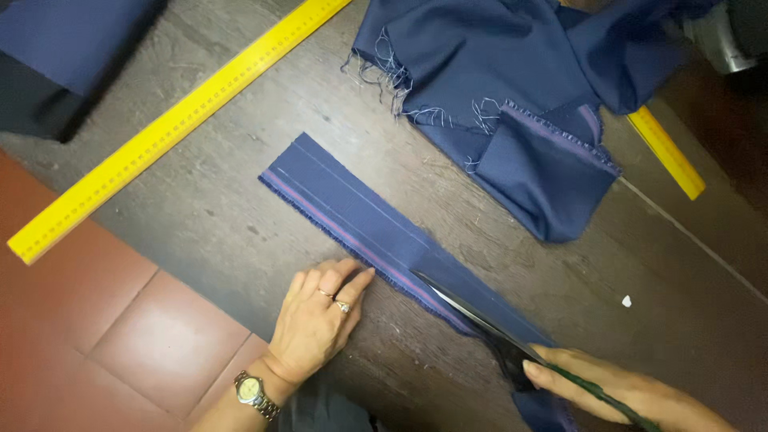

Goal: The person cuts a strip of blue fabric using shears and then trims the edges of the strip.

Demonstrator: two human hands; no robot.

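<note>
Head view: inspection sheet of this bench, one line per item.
Surface: dark wood-grain table, small white scrap on it.
Job's things: navy fabric strip lying flat; scissors with blades on it.
Clutter: crumpled navy fabric with frayed edges; yellow ruler; second yellow ruler partly under the fabric.
Grippers: left hand flat beside the strip's edge; right hand grips the scissors.
Cables: nothing seen.
Surroundings: red tiled floor.
</note>
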